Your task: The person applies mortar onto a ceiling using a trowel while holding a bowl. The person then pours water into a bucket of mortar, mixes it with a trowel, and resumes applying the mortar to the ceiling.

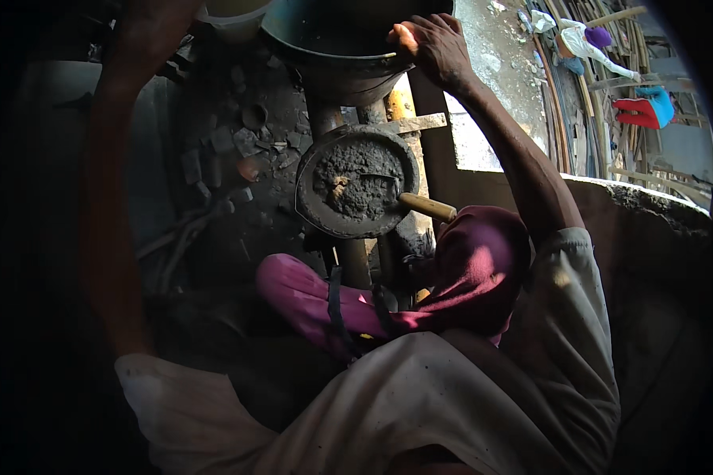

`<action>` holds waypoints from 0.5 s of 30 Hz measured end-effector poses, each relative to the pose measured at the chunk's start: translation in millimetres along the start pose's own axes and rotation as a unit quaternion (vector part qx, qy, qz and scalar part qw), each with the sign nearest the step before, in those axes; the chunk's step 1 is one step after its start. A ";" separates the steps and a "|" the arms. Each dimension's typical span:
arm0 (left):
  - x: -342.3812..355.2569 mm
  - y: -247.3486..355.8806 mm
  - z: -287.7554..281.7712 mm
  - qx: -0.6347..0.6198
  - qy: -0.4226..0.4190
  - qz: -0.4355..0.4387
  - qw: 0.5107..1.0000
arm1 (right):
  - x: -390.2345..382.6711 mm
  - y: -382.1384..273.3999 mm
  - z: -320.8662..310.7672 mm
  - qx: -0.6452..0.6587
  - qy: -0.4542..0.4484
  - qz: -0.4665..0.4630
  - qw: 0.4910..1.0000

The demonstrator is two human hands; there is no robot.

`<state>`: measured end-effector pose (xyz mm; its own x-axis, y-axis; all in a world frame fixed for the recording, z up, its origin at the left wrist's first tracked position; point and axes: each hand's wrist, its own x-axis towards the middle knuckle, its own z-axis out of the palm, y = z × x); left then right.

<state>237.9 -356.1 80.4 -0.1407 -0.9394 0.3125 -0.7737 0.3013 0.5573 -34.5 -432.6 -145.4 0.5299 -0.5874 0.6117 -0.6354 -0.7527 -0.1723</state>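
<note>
My right hand (pixel 432 51) grips the rim of a large dark basin (pixel 333 75) at the top. My left hand (pixel 154 20) reaches to the top edge, beside a pale plastic container (pixel 234 24); its fingers are hidden. Below the basin, a round bucket (pixel 309 190) holds lumpy grey wet mixture (pixel 352 166), with a wooden-handled trowel (pixel 428 207) resting in it, on pipe-like supports (pixel 355 265). My pink-clad legs (pixel 309 309) are bent beneath it, a dark strap crossing one.
Rubble (pixel 245 142) lies down at the left. A rough concrete edge (pixel 650 198) runs along the right. Beyond it, at upper right, are long timber poles (pixel 590 150), a person in a white top and purple headwear (pixel 590 47) and red-and-blue clothing (pixel 642 111).
</note>
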 end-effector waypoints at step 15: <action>-221.3 -19.8 89.5 0.175 -0.293 -0.046 0.939 | -9.2 -3.8 3.9 -0.008 -0.075 0.015 0.997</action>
<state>229.1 -168.7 -68.7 -0.3000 -0.9183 -0.2583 -0.9403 0.2389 0.2425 -34.8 -425.4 -153.5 0.5883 -0.6482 0.4835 -0.6607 -0.7300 -0.1749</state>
